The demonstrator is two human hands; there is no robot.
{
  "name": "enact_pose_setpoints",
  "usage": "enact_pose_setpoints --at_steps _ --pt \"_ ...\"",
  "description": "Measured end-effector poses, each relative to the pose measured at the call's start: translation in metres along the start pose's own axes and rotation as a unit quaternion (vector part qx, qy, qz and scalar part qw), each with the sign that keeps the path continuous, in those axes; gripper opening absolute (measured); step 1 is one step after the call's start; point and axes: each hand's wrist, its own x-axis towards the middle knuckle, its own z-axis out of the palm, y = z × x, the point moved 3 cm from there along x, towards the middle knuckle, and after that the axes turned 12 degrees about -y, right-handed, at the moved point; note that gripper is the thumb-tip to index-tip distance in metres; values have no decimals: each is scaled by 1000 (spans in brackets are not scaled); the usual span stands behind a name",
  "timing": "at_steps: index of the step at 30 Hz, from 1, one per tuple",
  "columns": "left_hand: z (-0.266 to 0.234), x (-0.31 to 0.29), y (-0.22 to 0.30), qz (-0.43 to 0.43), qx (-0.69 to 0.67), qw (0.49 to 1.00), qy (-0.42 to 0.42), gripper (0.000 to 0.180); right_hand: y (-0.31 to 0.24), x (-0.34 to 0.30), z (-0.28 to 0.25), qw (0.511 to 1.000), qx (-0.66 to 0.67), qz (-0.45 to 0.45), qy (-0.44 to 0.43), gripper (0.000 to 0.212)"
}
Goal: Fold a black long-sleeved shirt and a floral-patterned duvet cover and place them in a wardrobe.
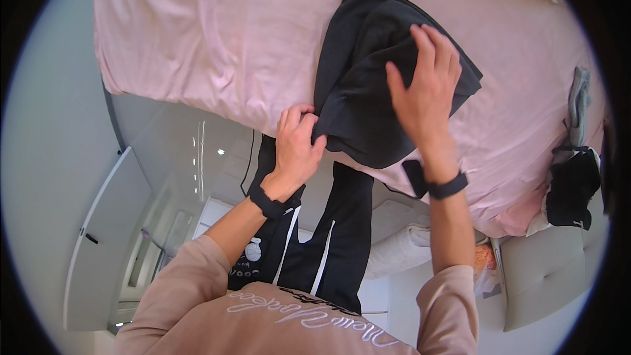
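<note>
A piece of black clothing [371, 75], bunched and partly folded, lies near the front edge of a bed with a pink sheet [263, 33]. What kind of garment it is cannot be made out. My left hand [299, 141] is closed on its near left corner, thumb and fingers pinching the cloth at the bed's edge. Over the right part of the garment, my right hand [427, 85] has its fingers spread, at or just above the fabric. Black bands circle both my wrists.
Grey and black clothes [573, 187] lie at the bed's right end. A light padded panel [545, 276] and a rolled pale cloth [401, 250] are at lower right. On the left stands a white panel [105, 243]. A thin black cable [250, 164] hangs below the bed's edge.
</note>
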Motion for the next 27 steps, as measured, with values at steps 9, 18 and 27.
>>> enact_pose_setpoints --at_steps 9,18,27 --pt "-16 -15 -34 48 -231 965 115 13 29 62 17 983 -39 -91 -155 32" --pt "-11 -16 -38 6 -364 927 85 12 31 78 24 983 -38 -129 -124 21" --pt "10 -15 -78 -125 -517 847 -20 33 23 120 23 984 61 -133 -100 22"
